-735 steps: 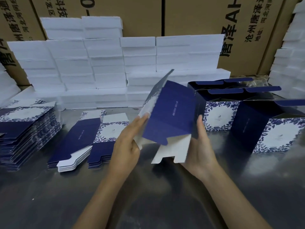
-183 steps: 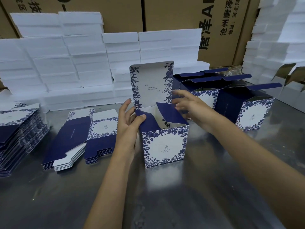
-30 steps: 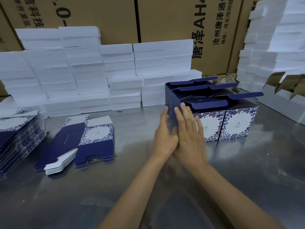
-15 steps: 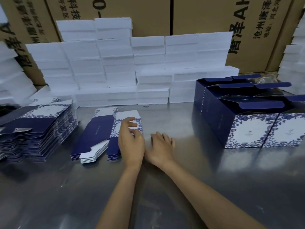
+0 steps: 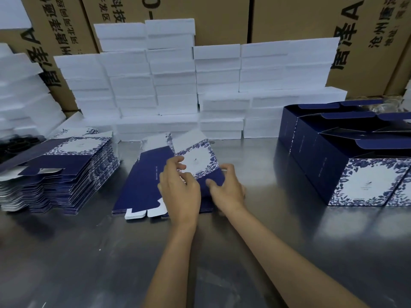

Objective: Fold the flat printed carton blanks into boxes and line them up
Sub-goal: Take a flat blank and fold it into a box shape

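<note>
A small pile of flat carton blanks (image 5: 142,185), dark blue with a white floral panel, lies on the steel table (image 5: 89,252) in the middle. My left hand (image 5: 180,190) rests on the pile with its fingers curled at the top blank (image 5: 195,158). My right hand (image 5: 226,187) pinches that blank's right edge, which lifts slightly off the pile. A taller stack of blanks (image 5: 55,170) sits at the left. Several folded boxes (image 5: 347,165) with open lids stand in rows at the right.
Stacks of white foam slabs (image 5: 173,85) line the back of the table and the left side. Brown shipping cartons (image 5: 278,18) with black print stand behind them. Bare steel lies between me and the pile.
Both hands have moved forward from the table onto the small pile and taken hold of its top blank. The camera has swung a little to the left.
</note>
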Action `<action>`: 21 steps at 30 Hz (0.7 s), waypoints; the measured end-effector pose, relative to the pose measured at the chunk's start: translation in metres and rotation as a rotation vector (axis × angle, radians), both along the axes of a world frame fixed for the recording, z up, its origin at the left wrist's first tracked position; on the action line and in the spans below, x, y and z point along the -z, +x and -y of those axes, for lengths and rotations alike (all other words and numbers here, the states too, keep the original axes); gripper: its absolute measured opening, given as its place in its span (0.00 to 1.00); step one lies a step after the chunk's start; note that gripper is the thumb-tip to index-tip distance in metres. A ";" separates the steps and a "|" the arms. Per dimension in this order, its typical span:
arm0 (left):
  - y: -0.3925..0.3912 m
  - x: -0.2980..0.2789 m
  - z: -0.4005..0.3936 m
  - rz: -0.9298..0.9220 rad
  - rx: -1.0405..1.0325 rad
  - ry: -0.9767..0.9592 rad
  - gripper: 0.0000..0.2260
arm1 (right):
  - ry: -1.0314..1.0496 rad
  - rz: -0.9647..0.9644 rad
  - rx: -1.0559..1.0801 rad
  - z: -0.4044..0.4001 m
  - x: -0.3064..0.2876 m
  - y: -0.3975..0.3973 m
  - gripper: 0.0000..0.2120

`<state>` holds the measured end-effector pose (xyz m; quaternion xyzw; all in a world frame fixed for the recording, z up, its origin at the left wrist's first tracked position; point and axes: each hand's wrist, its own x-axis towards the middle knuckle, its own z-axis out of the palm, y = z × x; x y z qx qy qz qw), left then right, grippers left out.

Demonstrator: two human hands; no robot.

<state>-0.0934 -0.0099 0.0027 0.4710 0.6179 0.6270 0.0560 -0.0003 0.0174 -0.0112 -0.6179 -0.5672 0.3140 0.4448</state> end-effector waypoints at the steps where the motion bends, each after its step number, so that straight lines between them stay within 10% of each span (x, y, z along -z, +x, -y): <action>1: -0.001 -0.001 0.001 -0.033 -0.029 0.004 0.18 | 0.001 -0.215 -0.020 0.003 -0.003 0.006 0.14; 7: -0.003 -0.009 0.001 0.010 -0.067 -0.147 0.25 | -0.001 -0.863 0.049 0.015 -0.017 0.071 0.17; 12: 0.005 -0.012 0.004 0.674 0.556 -0.336 0.32 | -0.036 -1.184 0.049 0.031 -0.014 0.112 0.25; 15: 0.013 -0.007 0.002 0.657 0.695 -0.267 0.17 | -0.060 -1.231 0.014 0.034 -0.007 0.122 0.28; 21: 0.018 -0.005 0.006 0.550 0.698 -0.105 0.22 | -0.144 -1.056 -0.142 0.037 -0.008 0.127 0.28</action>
